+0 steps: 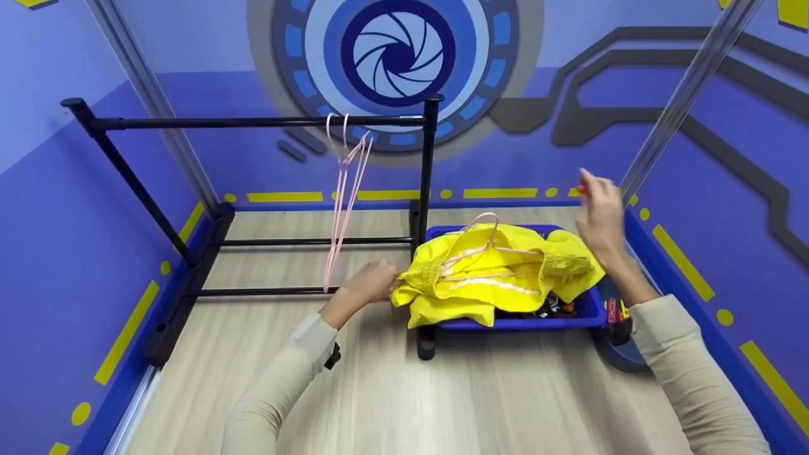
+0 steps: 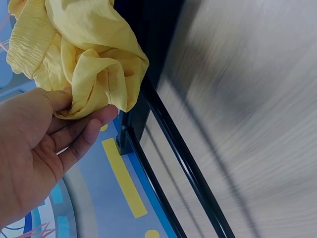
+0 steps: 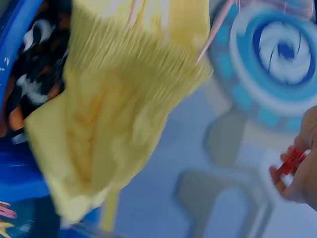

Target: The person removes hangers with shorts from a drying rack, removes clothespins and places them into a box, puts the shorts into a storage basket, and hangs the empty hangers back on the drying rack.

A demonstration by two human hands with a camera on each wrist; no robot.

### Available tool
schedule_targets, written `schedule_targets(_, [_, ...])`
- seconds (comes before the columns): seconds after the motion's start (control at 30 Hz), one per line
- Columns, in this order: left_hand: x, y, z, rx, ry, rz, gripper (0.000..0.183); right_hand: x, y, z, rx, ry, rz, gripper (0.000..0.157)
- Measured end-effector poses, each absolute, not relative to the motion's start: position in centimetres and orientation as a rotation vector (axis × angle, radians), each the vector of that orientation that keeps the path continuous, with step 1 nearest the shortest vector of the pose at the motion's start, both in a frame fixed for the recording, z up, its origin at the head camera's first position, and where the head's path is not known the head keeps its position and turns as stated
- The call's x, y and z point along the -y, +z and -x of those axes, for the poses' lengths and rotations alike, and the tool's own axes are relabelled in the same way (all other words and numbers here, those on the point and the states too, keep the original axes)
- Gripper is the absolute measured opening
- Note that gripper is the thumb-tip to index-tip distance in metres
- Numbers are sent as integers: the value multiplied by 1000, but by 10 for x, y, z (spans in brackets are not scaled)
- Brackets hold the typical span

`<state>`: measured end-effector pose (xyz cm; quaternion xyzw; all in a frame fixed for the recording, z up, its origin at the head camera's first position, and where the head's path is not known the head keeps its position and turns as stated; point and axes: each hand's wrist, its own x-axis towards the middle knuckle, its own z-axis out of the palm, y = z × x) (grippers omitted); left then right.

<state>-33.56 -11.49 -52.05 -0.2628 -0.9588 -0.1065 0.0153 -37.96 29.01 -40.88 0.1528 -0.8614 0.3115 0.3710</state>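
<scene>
A yellow garment (image 1: 493, 297) with a gathered elastic waistband lies over the blue basket (image 1: 537, 323). Inside its waist opening sits a pink hanger (image 1: 492, 242), the hook pointing up. My left hand (image 1: 374, 279) pinches the garment's left edge between thumb and fingers; the left wrist view shows this cloth (image 2: 94, 82) bunched at the fingertips. Raised to the right of the garment, apart from it, is my right hand (image 1: 602, 218). It holds a small red clothes peg (image 3: 291, 161) in its fingers. The right wrist view is blurred.
A black clothes rack (image 1: 265, 122) stands at the left, with pink hangers (image 1: 341, 208) on its top bar. Dark patterned cloth (image 1: 556, 308) shows in the basket. Beside it, a dark round bowl (image 1: 622, 357) has red and yellow pegs (image 1: 613, 311) at its rim.
</scene>
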Motion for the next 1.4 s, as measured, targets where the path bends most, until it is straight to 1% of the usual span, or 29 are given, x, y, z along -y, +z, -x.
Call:
schedule_targets(0.1, [117,-522,334,2996,-329,807,24,-317,-422,384,2258,884,-204,38])
schedule_targets(0.3, [121,-520,333,2989,-314,788,26,-359,-461,392,2547,710,51,36])
schedule_targets(0.4, [121,-519,333,2997,-304,780,26,-377,-481,394,2732,626,143,19])
schedule_targets(0.43, [120,-518,333,3003,-305,773,26,-382,-487,394,2794,620,170,16])
schedule_targets(0.53, [120,-517,334,3018,-310,761,26,-394,-502,393,2949,639,239,23])
schedule_targets(0.7, [118,-515,336,3010,-336,780,27,-404,-520,385,3115,746,237,29])
schedule_targets(0.87, [117,-516,337,3004,-324,785,26,-408,-529,377,3227,751,292,17])
schedule_targets(1.0, [117,-517,338,3007,-316,780,27,-410,-536,371,3279,686,293,14])
schedule_targets(1.07, [117,-518,338,3004,-311,788,27,-410,-540,369,3291,682,285,15])
schedule_targets(1.17, [118,-518,338,2989,-303,809,30,-411,-546,364,3303,672,277,23])
schedule_targets(1.23, [119,-519,338,2978,-303,820,31,-412,-551,362,3314,681,278,25])
schedule_targets(1.4, [120,-519,338,2943,-328,833,26,-412,-558,358,3334,722,277,24])
